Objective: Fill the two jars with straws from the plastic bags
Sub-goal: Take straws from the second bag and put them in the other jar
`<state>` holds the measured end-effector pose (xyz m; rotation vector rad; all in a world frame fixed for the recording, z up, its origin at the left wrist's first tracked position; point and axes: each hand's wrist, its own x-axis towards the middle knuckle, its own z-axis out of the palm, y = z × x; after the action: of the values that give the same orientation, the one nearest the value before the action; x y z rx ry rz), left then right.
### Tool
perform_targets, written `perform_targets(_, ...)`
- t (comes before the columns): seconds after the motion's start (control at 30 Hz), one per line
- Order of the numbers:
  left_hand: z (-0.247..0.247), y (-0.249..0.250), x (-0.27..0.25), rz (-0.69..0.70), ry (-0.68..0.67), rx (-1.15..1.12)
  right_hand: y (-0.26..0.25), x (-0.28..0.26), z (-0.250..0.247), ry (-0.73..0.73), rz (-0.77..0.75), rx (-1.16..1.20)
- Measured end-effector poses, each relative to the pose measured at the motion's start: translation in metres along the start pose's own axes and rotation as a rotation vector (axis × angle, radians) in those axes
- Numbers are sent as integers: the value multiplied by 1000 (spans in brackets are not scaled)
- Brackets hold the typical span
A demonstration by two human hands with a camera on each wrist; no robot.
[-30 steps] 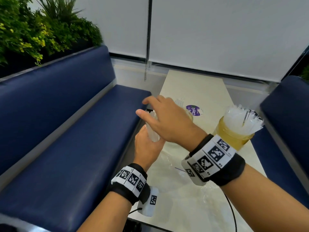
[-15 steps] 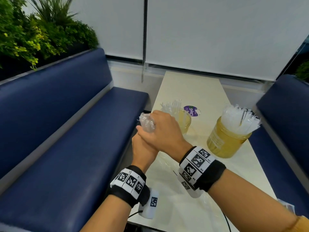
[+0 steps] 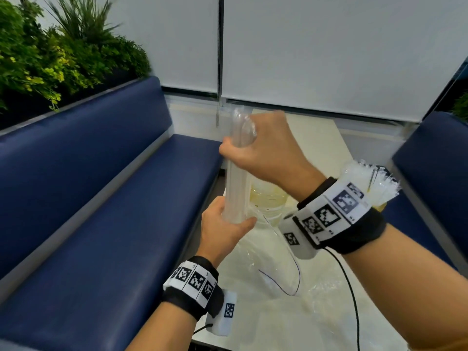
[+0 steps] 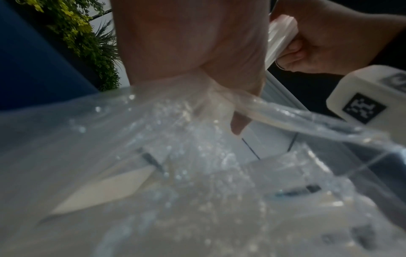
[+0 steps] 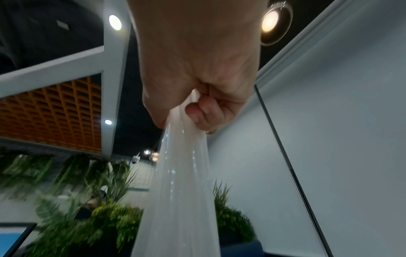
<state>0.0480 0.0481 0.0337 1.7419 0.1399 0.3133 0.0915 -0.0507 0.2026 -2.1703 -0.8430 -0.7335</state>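
Observation:
My right hand (image 3: 260,150) grips the top of a thick bundle of clear straws (image 3: 235,188) and holds it upright above the table's left edge. My left hand (image 3: 222,229) is curled round the bundle's lower end and grips the clear plastic bag (image 3: 276,264), which trails down onto the table. In the left wrist view the bag (image 4: 153,156) fills the lower frame under my left hand (image 4: 191,52). In the right wrist view the straws (image 5: 182,182) hang below my right hand (image 5: 197,78). A yellowish jar (image 3: 269,202) stands behind the bundle. A second jar, packed with straws (image 3: 379,183), is half hidden by my right wristband.
The pale table (image 3: 316,138) runs away from me between two blue benches, one on the left (image 3: 101,224) and one on the right (image 3: 430,160). Plants (image 3: 50,51) top the left bench's back. A black cable (image 3: 352,287) trails from my right wrist.
My right hand closed on the bundle's top and rose, drawing the straws upward out of the bag. My left hand stayed low, holding the bag.

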Motion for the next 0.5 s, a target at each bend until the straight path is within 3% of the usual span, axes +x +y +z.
perform_targets(0.23, -1, -3, 2, 38, 6, 68, 0, 33, -45, 92, 78, 46)
perform_targets(0.5, -8, -7, 9, 96, 23, 91, 18, 66, -99, 388, 159, 28)
